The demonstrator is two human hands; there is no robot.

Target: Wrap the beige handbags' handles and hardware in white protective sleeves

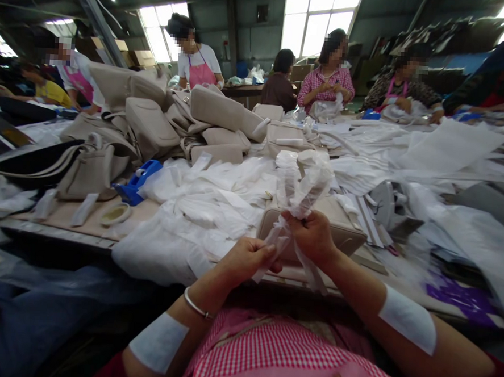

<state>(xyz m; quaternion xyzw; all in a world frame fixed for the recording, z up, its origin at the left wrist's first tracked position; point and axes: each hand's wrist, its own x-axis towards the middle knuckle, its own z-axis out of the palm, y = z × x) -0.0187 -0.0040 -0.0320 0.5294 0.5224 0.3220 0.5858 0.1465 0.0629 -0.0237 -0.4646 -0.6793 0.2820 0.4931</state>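
Just above the table's front edge, my left hand [247, 260] pinches the lower end of a crumpled, translucent white wrapping strip [301, 183]. My right hand [315, 236] is closed round the same wrapping a little higher and to the right. Loops of the wrapping stand up above my right hand; whether a handle lies inside them I cannot tell. Directly behind both hands lies a beige handbag [343, 225], partly covered by them. Loose ends of the strip dangle below my fingers.
White wrapping sheets [209, 194] are heaped to the left, beside a blue tape dispenser [138, 181] and a tape roll [115, 214]. Beige bags [151, 125] pile up behind. More plastic sheets [451, 145] cover the right side. Several people work across the table.
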